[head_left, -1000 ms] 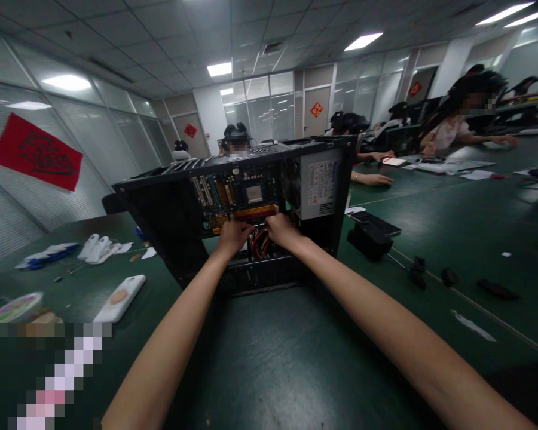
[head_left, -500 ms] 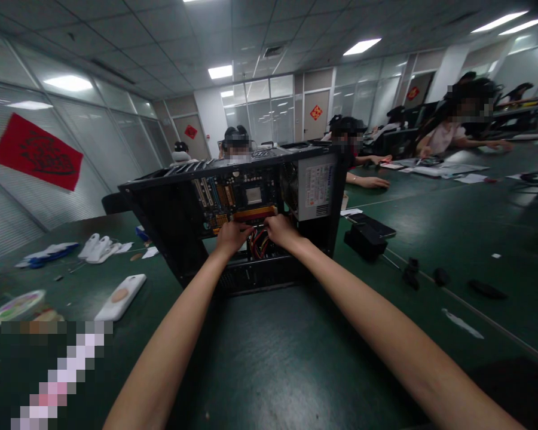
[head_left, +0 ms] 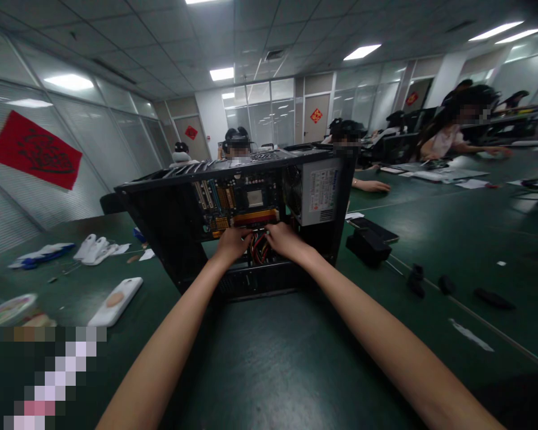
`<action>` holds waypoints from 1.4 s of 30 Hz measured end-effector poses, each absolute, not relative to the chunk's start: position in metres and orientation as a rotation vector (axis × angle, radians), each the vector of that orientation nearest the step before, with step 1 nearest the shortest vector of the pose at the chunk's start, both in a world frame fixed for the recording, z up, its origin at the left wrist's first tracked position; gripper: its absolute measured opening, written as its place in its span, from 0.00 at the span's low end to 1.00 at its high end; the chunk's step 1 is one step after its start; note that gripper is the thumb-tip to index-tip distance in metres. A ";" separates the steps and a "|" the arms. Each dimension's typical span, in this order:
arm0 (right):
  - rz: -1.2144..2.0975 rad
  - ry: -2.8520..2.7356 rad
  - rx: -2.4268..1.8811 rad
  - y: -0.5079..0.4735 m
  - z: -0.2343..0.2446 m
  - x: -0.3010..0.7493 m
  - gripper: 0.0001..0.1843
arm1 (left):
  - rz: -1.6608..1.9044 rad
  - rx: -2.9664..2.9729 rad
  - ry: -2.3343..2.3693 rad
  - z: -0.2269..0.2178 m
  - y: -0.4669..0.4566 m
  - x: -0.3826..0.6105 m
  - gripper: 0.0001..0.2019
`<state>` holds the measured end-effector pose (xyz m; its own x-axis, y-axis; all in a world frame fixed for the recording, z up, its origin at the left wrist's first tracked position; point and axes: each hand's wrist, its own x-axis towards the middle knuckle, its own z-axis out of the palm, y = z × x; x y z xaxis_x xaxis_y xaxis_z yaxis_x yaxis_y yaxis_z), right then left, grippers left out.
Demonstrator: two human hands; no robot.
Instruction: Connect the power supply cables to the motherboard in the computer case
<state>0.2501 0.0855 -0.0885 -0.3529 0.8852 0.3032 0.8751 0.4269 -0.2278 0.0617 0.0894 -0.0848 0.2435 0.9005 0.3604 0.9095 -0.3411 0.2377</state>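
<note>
An open black computer case point(head_left: 161, 215) stands on the green table point(head_left: 278, 358), its motherboard point(head_left: 237, 206) facing me. Both my hands reach inside it. My left hand point(head_left: 232, 242) is closed at the lower edge of the motherboard, just under the orange memory slots point(head_left: 255, 216). My right hand point(head_left: 283, 239) is closed beside it, fingers curled by the red and yellow cable bundle point(head_left: 260, 249). What the fingers grip is hidden. A grey power supply point(head_left: 320, 191) fills the case's right end.
A white phone point(head_left: 115, 300) lies left of the case, with white gloves point(head_left: 94, 249) and scraps farther back. A black box point(head_left: 368, 245) and small black parts point(head_left: 416, 280) lie to the right. Other people sit at the table behind and far right.
Both hands stay at the same spot inside the case. The view has shifted slightly, with the case a little lower in the picture.
</note>
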 end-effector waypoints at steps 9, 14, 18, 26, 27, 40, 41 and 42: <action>0.107 -2.360 -1.383 0.075 -0.094 0.256 0.19 | -0.658 -2.617 -1.607 -0.088 0.076 0.060 0.18; 0.146 -2.379 -1.365 0.074 -0.092 0.256 0.19 | -0.667 -2.646 -1.592 -0.084 0.073 0.061 0.18; 0.160 -2.394 -1.384 0.071 -0.088 0.257 0.19 | -0.657 -2.653 -1.570 -0.084 0.072 0.060 0.19; 0.196 -2.387 -1.411 0.069 -0.083 0.255 0.18 | -0.555 -2.617 -1.648 -0.084 0.069 0.055 0.22; 0.192 -2.384 -1.405 0.069 -0.082 0.255 0.18 | -0.557 -2.646 -1.643 -0.083 0.070 0.054 0.23; 0.191 -2.377 -1.341 0.069 -0.084 0.256 0.15 | -0.536 -2.713 -1.642 -0.080 0.065 0.053 0.24; 0.192 -2.377 -1.346 0.069 -0.084 0.256 0.15 | -0.527 -2.707 -1.636 -0.080 0.065 0.054 0.23; 0.191 -2.376 -1.351 0.068 -0.084 0.256 0.15 | -0.519 -2.697 -1.632 -0.081 0.065 0.054 0.23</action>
<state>0.2559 0.0684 -0.0840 -0.4535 0.8485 0.2727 0.7939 0.5237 -0.3089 0.0540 0.0649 -0.0808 0.4259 0.8705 0.2467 0.8531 -0.4772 0.2108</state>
